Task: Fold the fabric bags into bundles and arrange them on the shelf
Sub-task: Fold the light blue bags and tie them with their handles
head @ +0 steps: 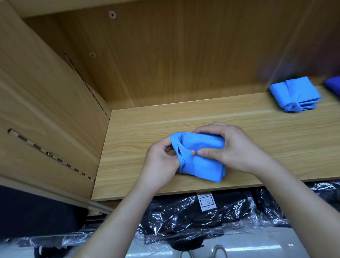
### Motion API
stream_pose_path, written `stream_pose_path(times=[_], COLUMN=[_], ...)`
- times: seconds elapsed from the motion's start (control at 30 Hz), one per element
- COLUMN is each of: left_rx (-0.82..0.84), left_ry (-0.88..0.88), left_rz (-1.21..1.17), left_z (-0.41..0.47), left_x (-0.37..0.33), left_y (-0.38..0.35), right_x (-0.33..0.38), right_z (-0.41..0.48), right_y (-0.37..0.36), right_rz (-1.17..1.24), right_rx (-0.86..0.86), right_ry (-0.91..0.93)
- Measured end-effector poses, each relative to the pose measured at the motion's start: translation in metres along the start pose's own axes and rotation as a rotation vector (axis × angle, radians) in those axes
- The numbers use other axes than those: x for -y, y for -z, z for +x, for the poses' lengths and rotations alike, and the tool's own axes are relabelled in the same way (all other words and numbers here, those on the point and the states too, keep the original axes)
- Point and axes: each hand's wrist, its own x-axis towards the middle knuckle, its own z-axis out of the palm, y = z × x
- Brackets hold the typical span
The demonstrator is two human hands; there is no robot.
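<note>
Both hands are on a light blue fabric bag (202, 158) near the front edge of the wooden shelf (262, 137). The left hand (162, 163) pinches its strap loop at the left side, and the right hand (231, 148) curls over the folded bundle, fingers along its far edge and thumb pressed on top. A finished blue bundle (295, 94) sits well apart at the back right, beside a darker blue fabric (337, 86).
</note>
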Motion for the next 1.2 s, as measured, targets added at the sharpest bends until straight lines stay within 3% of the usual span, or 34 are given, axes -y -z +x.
stream_pose_path(times=[0.1,0.23,0.37,0.43,0.53,0.77,0.97,1.07,1.2], left_rx=[0.015,0.136,0.119,0.106,0.068,-0.055,-0.127,-0.126,-0.178], left_ry=[0.030,0.034,0.271,0.294,0.257,0.042,-0.237,-0.255,-0.078], left_rz=[-0.060,0.083,-0.220,-0.238,-0.096,0.794,1.139,1.165,0.807], left_z=[-0.001,-0.001,-0.003,-0.004,-0.004,-0.010,-0.021,-0.024,-0.023], left_x=[-0.002,-0.016,-0.031,-0.032,-0.029,-0.043,-0.054,-0.051,-0.048], left_y=[0.000,0.009,0.015,0.015,0.016,0.016,0.011,0.008,0.006], right_x=[0.000,0.005,0.009,0.012,0.018,0.023,0.028,0.029,0.028], right_z=[-0.001,0.001,0.000,-0.002,-0.003,-0.008,-0.008,-0.009,-0.010], right_y=[-0.006,-0.011,-0.014,-0.017,-0.022,-0.027,-0.031,-0.034,-0.041], right_rz=[-0.053,-0.231,-0.335,-0.374,-0.438,-0.537,-0.585,-0.596,-0.631], right_rx=[-0.009,-0.024,-0.073,-0.072,-0.055,-0.101,-0.111,-0.140,-0.200], right_ry=[0.011,0.158,0.262,0.293,0.301,0.263,0.169,0.143,0.130])
